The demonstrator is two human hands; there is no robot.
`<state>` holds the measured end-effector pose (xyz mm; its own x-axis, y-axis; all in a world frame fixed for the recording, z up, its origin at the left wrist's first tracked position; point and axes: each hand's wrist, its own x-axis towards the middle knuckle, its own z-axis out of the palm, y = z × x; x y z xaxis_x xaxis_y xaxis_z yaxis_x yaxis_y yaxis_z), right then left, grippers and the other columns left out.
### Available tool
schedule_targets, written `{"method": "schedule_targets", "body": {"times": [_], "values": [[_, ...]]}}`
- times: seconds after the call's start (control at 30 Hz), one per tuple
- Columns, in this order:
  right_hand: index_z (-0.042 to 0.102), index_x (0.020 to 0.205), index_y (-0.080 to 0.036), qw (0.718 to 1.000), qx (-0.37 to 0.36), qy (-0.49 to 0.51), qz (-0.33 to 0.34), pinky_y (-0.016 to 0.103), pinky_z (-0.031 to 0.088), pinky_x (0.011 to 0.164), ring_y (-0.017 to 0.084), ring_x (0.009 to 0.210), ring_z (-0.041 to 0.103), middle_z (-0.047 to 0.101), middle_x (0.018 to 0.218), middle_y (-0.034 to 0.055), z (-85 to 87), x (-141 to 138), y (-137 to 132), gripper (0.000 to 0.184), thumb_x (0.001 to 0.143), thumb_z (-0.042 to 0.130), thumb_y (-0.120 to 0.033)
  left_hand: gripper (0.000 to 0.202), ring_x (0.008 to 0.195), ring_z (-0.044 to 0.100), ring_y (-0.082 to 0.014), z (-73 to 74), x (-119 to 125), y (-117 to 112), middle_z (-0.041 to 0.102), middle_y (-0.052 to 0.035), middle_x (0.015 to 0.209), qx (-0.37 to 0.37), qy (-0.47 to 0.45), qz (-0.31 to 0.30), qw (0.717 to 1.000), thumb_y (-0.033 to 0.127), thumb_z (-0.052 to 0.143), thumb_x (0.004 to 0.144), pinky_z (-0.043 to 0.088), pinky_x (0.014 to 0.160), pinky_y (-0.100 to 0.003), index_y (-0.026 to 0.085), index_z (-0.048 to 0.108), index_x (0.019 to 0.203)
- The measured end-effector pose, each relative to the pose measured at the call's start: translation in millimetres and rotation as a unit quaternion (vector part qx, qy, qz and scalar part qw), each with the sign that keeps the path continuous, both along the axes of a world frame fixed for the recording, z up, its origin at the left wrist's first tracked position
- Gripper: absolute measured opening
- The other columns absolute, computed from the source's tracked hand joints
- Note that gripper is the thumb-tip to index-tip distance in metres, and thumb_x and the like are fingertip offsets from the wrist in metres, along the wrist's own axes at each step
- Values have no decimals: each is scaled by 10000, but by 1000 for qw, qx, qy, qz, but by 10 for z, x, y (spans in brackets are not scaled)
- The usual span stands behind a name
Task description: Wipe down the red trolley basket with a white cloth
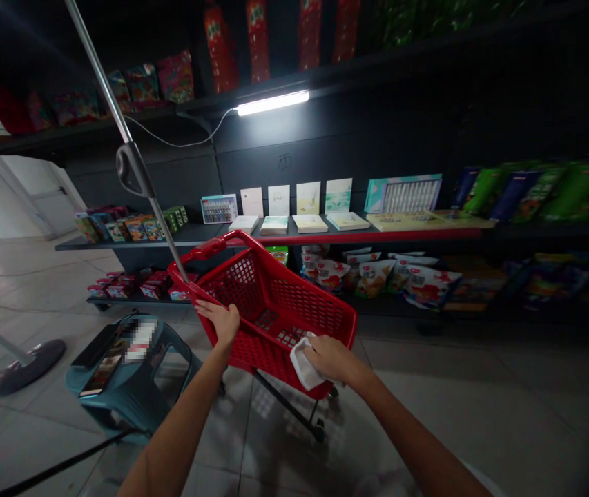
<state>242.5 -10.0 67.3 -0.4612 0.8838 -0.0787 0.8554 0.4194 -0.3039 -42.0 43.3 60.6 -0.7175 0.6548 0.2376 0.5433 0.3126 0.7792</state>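
A red plastic shopping basket on a wheeled frame stands tilted in the aisle in front of me. My left hand grips its near left rim, fingers curled over the edge. My right hand presses a white cloth against the basket's near outer wall, fingers closed on the cloth. The basket looks empty inside.
Dark shelves with notebooks, paint sets and snack bags run along the back. A teal plastic stool with a phone and a tablet stands at the left. A metal pole leans beside the basket. A round stand base lies far left.
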Motion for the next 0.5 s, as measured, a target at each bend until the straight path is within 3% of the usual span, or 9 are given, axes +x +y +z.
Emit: {"method": "schedule_targets", "body": {"times": [0.2,0.37,0.5], "values": [[726,1042,-116,1000,4,-8,24,357,474,835,307,1023,734,746,1100,220,37,-205,-209,398,1026,356,-262,1000,1608,-23,-375,71,-58,-56,-17,-374,1681,18,-27,-51,998,226,520,826,135,1312,-498,-137,-31,1578],[700,1048,-136,999,16,20,29,324,450,810,273,992,728,748,1094,190,55,-358,-335,339,999,382,-244,969,1602,188,-307,-3,80,-172,119,-298,1708,-8,-51,-105,993,238,522,865,226,1301,-375,-81,-7,1611],[640,1036,-158,994,22,101,38,300,421,843,238,992,693,736,1033,137,-20,-477,-366,229,947,436,-213,921,1569,292,-316,0,142,-171,173,-285,1702,-21,-60,-99,993,225,489,894,273,1285,-377,-59,4,1624]]}}
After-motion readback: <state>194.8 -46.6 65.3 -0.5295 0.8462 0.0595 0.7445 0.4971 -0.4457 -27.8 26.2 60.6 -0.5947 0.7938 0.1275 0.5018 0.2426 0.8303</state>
